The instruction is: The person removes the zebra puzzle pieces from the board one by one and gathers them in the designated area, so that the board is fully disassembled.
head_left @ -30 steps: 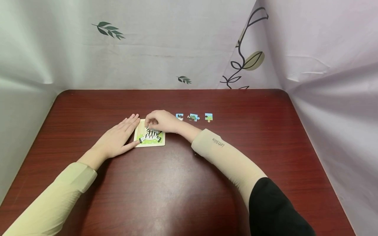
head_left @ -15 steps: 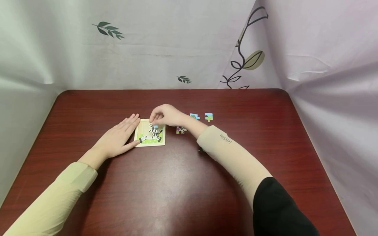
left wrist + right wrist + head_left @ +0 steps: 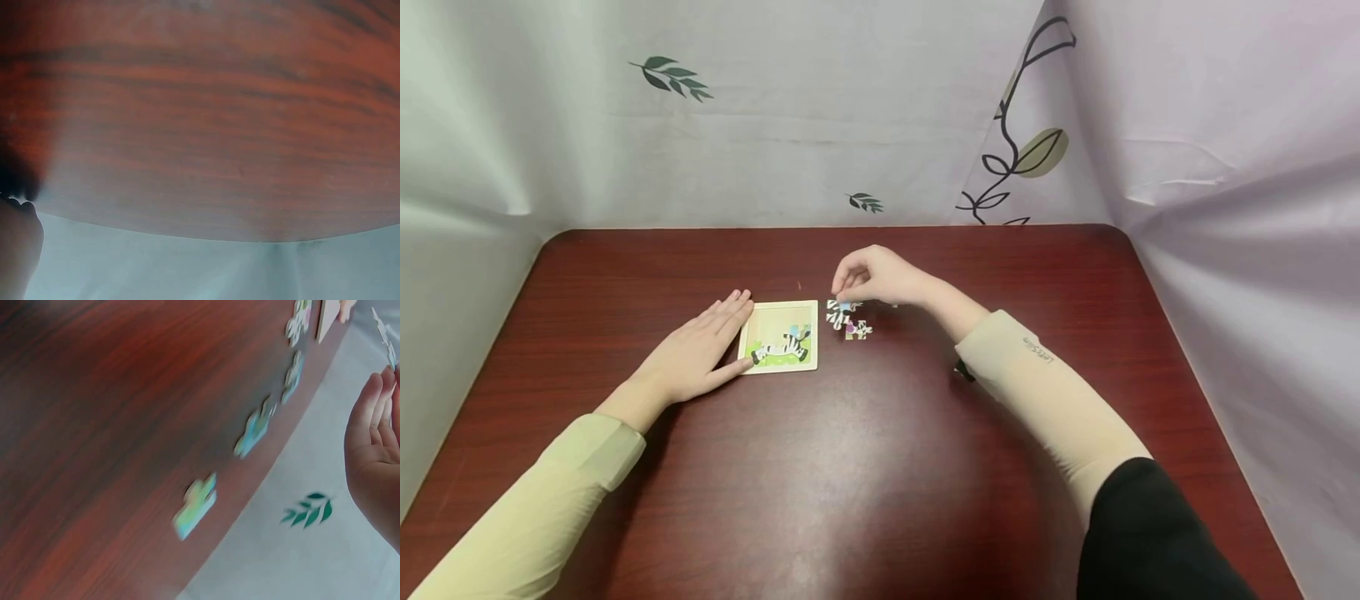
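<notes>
My left hand (image 3: 703, 346) lies flat on the table, fingers straight, along the left edge of a square wooden puzzle tray (image 3: 816, 317). Joined pieces (image 3: 781, 350) of a zebra picture fill the tray's lower part; its upper part shows bare wood. Between thumb and fingertips, my right hand (image 3: 883, 275) pinches a black-and-white striped puzzle piece (image 3: 835, 317), held up to the right of the tray. In the right wrist view this puzzle piece (image 3: 382, 337) appears edge-on above the fingertips. Just below it in the head view lies a puzzle piece with purple and stripes (image 3: 858, 331).
Loose puzzle pieces lie in a row in the right wrist view: a green-and-blue one (image 3: 197, 506), a blue-green one (image 3: 255, 428) and another (image 3: 292, 376). My right hand and forearm mostly hide them in the head view. A pale curtain (image 3: 775, 150) hangs behind the table (image 3: 820, 483).
My right hand has lifted off the tray and moved right, carrying the striped piece away from it. More bare wood shows in the tray. The left hand has stayed put.
</notes>
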Motion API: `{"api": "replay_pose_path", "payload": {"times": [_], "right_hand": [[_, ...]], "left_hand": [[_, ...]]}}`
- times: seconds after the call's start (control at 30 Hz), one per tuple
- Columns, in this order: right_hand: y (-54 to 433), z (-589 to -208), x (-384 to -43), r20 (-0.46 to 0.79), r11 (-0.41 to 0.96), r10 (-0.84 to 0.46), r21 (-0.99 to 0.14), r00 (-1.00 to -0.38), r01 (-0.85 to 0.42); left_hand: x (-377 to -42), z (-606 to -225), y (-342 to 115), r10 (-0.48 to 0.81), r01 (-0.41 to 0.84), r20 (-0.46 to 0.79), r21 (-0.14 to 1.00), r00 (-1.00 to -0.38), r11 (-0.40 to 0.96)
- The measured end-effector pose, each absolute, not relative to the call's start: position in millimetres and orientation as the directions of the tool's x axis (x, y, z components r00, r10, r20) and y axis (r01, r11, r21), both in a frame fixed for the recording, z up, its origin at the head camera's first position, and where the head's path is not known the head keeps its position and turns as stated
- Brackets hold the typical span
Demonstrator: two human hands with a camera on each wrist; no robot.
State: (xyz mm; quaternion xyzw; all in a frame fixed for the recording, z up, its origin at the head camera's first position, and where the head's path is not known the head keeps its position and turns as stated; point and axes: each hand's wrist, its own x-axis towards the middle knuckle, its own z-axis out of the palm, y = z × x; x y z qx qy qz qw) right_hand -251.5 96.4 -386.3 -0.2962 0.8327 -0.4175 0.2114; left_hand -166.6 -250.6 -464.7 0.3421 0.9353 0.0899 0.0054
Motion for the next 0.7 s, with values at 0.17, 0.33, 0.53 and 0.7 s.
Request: {"api": "replay_pose_path", "payload": {"times": [0.17,0.33,0.53,0.7], "right_hand": [[121.2,-387.6,-249.6,-0.114,0.491,-0.633,-0.824,-0.766,-0.284],[138.6,-394.3,-246.9,-0.143,0.511,-0.609,-0.823,-0.780,-0.248],[151.5,-400.3,-245.0,-0.175,0.540,-0.604,-0.807,-0.777,-0.238],[159.6,-403.0,-244.5,-0.199,0.554,-0.608,-0.799,-0.769,-0.232]], "left_hand": [[-166.0,-463.6,-251.2,0.640,0.638,0.051,0.166,-0.767,0.752],[-164.7,-463.3,-251.5,0.652,0.654,0.074,0.156,-0.755,0.740],[-164.4,-464.6,-251.9,0.642,0.644,0.066,0.149,-0.763,0.750],[-165.4,-463.2,-250.8,0.639,0.640,0.062,0.152,-0.767,0.753]]}}
